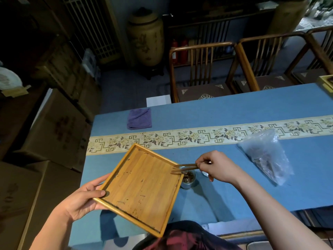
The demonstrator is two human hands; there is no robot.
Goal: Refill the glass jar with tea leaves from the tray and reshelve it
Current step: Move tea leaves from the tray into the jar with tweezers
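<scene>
My left hand [84, 199] grips the near left edge of a square bamboo tray [142, 186], held tilted above the table with its right corner over the glass jar [188, 180]. Only a few dark tea scraps cling to the tray's floor and grooves. The jar stands upright on the blue tablecloth, holding dark tea leaves; the tray hides part of it. My right hand [219, 167] pinches wooden tongs [183, 168], whose tips rest at the tray's right corner just above the jar's mouth.
A clear plastic bag [266, 156] with tea lies to the right. A small round lid [205, 174] peeks out behind my right hand. A folded purple cloth [139, 118] lies at the table's far left. Wooden chairs [203, 69] line the far side; cardboard boxes [54, 127] stand left.
</scene>
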